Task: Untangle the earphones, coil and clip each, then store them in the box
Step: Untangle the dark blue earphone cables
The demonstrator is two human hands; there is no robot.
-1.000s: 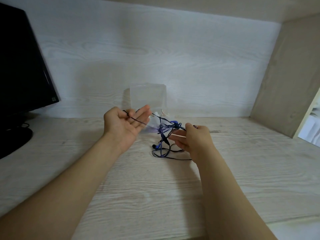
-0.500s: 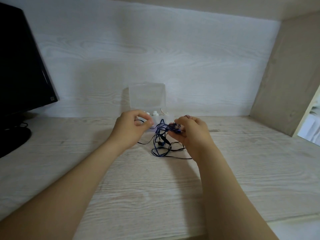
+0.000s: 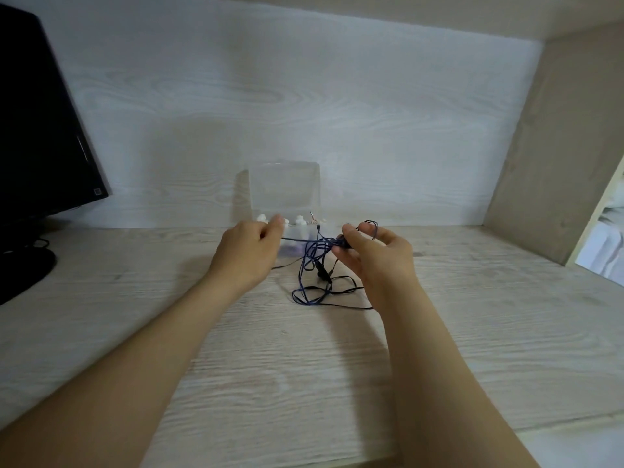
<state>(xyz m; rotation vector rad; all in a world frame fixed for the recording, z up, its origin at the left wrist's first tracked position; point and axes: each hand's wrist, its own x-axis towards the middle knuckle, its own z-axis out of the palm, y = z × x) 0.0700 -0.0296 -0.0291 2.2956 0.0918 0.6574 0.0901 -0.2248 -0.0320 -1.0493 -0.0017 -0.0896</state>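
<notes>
Desk [image 3: 472, 332]: pale wood grain; everything rests on it.
Monitor [image 3: 40, 130]: dark, far left, cut off by the frame edge.
Box [image 3: 283, 187]: clear, lid raised, against the back wall, just behind both hands.
Right hand [image 3: 378, 261]: thumb and fingers pinch the knotted top of the tangle; one loop hooks over a fingertip.
Left hand [image 3: 246, 255]: fingers curled, pinching a single thin strand.
Earphones [image 3: 314, 265]: blue and black cords hang between the hands, with the lower loops lying on the desk.
Key relation: the strand runs sideways from the left fingers to the knot, which is nearer the right hand.
Unclear: earbuds, clips and the box's small white contents.
</notes>
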